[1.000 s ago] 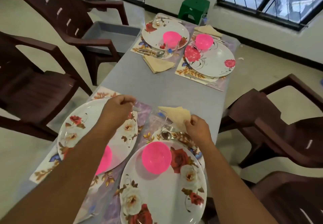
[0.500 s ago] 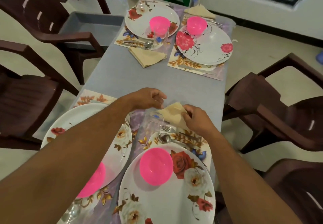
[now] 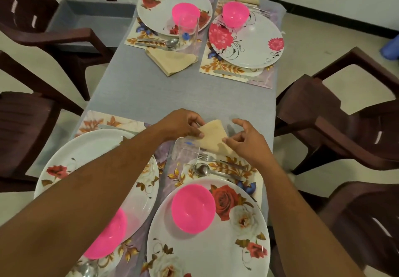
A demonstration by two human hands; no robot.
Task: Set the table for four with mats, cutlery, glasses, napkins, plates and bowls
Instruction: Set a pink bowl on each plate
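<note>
Here both hands (image 3: 216,133) pinch the napkin (image 3: 213,137), apex pointing away.

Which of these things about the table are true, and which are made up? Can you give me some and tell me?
1. Both hands hold the beige napkin. True: the left hand and the right hand pinch its edges.
2. The bowl on the near right plate is green. False: it is pink.
3. A fork and a spoon lie beside that plate. True.
4. The near glass is full of juice. False: it looks clear and empty.
5. The far plates have no bowls. False: each holds a pink bowl.
</note>
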